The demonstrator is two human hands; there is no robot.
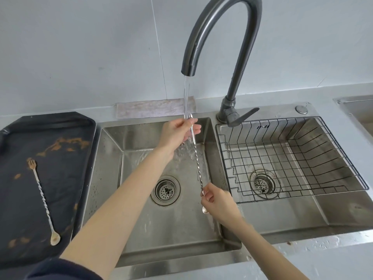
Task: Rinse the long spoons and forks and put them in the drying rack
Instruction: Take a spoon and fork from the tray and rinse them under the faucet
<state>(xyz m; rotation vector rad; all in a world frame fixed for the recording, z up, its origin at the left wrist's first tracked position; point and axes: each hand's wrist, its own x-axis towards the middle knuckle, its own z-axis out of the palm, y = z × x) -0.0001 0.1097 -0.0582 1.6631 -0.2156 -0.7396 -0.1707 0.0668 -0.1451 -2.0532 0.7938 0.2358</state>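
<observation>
Head view showed the left hand [177, 131] and right hand [215, 201] pinching a long spoon [196, 156] by its ends, slanted under the faucet [220, 37] stream so water ran along it.

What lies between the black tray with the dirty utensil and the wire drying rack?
In the head view, the left sink basin lies between the tray and rack.
</observation>
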